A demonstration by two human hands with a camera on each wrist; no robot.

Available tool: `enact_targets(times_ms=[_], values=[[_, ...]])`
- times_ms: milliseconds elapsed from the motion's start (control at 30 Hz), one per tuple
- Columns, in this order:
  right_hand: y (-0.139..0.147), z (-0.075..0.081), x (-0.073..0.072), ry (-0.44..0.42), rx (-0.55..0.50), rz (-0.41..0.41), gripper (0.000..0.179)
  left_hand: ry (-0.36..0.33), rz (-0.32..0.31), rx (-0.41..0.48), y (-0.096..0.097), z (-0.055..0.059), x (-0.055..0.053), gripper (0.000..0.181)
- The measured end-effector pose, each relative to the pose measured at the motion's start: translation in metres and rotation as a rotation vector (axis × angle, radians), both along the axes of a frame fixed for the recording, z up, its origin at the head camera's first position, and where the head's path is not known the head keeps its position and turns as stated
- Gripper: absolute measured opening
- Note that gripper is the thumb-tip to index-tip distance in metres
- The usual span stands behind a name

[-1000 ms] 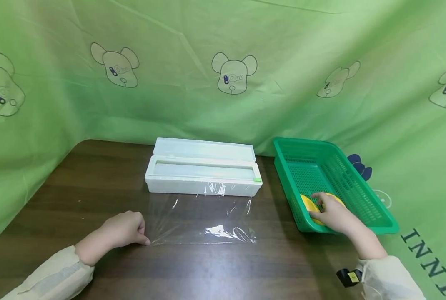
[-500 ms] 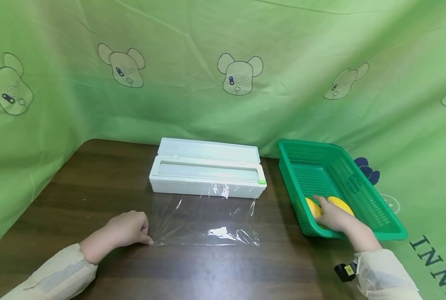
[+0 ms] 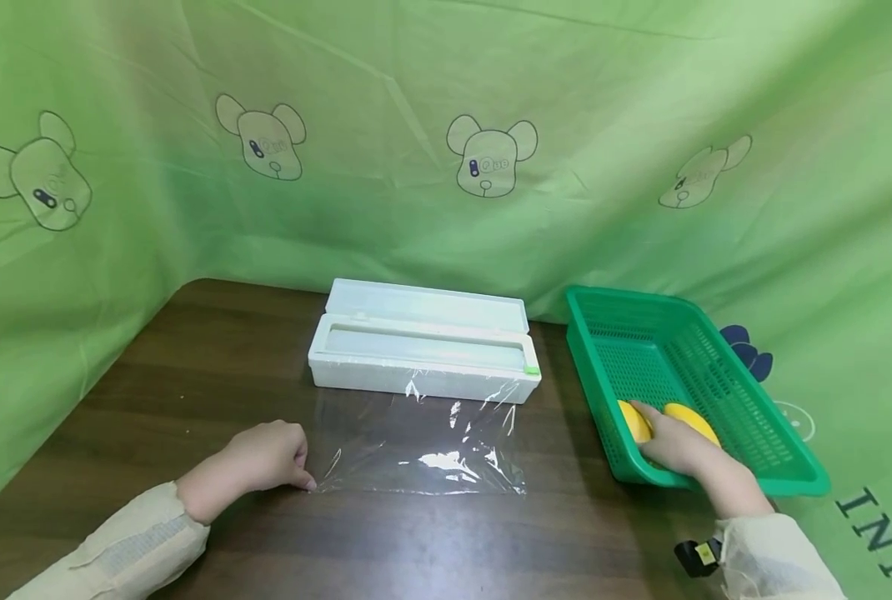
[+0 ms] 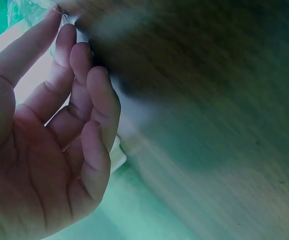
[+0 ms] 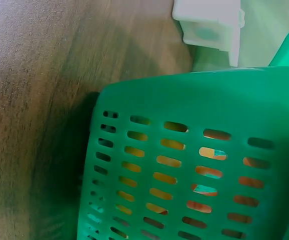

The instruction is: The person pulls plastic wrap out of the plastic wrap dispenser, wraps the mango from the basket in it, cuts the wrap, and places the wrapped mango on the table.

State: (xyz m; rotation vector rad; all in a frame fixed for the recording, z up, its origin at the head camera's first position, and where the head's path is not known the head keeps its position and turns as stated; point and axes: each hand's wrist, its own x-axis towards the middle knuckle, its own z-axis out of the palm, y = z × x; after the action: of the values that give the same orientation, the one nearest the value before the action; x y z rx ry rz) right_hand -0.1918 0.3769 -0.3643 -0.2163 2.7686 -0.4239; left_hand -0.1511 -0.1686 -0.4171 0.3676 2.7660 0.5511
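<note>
In the head view my left hand pinches the near left corner of a sheet of clear cling film at the table. The left wrist view has the thumb and index tips meeting at the film's edge, other fingers loosely curled. The film runs out from a white cling film box, whose lid stands back. My right hand reaches into the green basket; its finger and thumb lie about a yellow rounded thing. A second yellow rounded thing lies beside the hand. The basket wall hides the fingertips.
The brown wooden table carries the box, film and basket. A green curtain with bear-head outlines hangs behind and along both sides. In the right wrist view the perforated basket wall fills much of the picture, yellow showing through its slots.
My right hand has sunk lower into the basket beside the yellow things. My left hand keeps hold of the film corner, and reflections on the film have shifted. The head view has turned slightly left.
</note>
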Motion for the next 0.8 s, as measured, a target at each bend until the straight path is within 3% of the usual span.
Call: enact_targets(times_ms=[533, 800], values=[[-0.007, 0.026, 0.016, 0.144, 0.045, -0.035, 0.084, -0.002, -0.009, 0.005, 0.0, 0.0, -0.003, 0.044], [-0.025, 0.054, 0.031, 0.26, 0.088, -0.053, 0.09, -0.03, -0.017, 0.033, -0.001, 0.002, -0.008, 0.043]])
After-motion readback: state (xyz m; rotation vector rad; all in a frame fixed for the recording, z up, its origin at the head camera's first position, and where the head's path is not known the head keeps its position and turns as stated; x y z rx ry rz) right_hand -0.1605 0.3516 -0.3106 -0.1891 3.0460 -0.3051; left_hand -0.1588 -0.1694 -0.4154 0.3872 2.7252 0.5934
